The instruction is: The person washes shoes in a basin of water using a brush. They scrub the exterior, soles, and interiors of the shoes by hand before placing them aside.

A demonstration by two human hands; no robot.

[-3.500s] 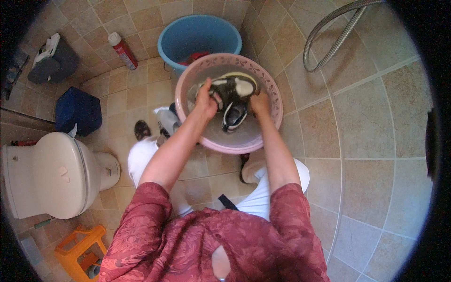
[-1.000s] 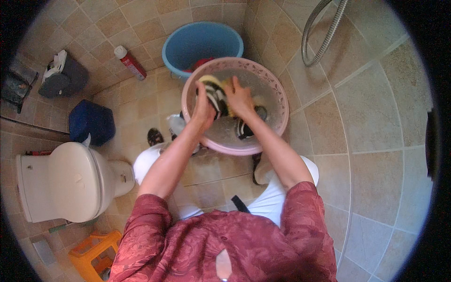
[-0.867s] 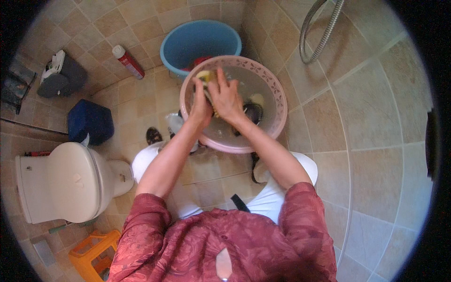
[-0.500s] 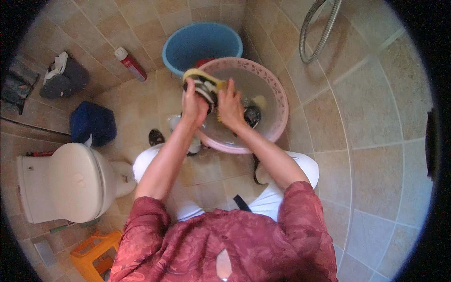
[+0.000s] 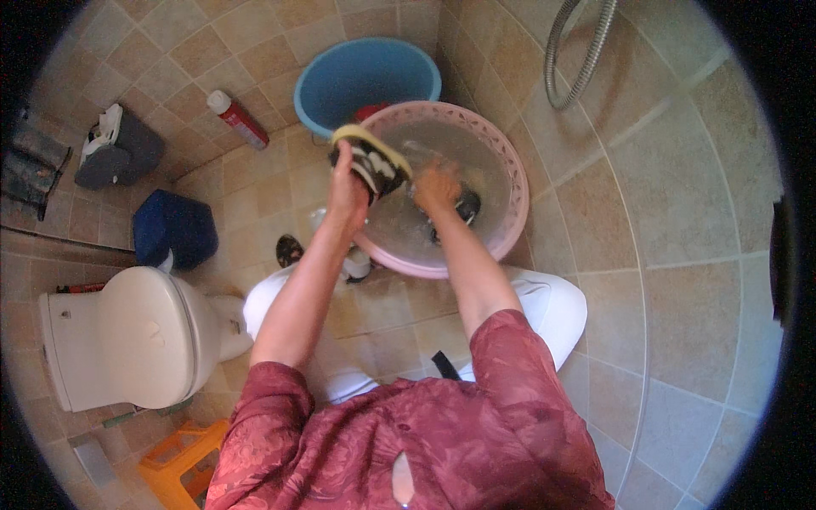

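Note:
My left hand [image 5: 347, 191] is closed around a shoe [image 5: 374, 163] with a yellowish sole and a dark-and-white patterned upper. It holds the shoe tilted, sole up, over the left rim of a pink basin [image 5: 515, 212]. Over the basin's water [image 5: 399, 234], my right hand [image 5: 438, 189] is apart from the shoe. Its fingers look curled but are blurred, and what they hold cannot be made out. Beside that hand, a dark rounded thing [image 5: 467, 206], perhaps a second shoe, lies partly in the water.
Behind the basin stands a blue tub [image 5: 365, 76]. A red spray can [image 5: 238, 121], grey bin [image 5: 127, 153] and dark blue container [image 5: 174, 229] are along the left. Nearer are a white toilet [image 5: 149, 336] and orange stool [image 5: 183, 463]. A metal shower hose [image 5: 557, 72] hangs right.
My right hand has left the shoe and moved right and down over the basin. My left hand still holds the shoe in nearly the same place.

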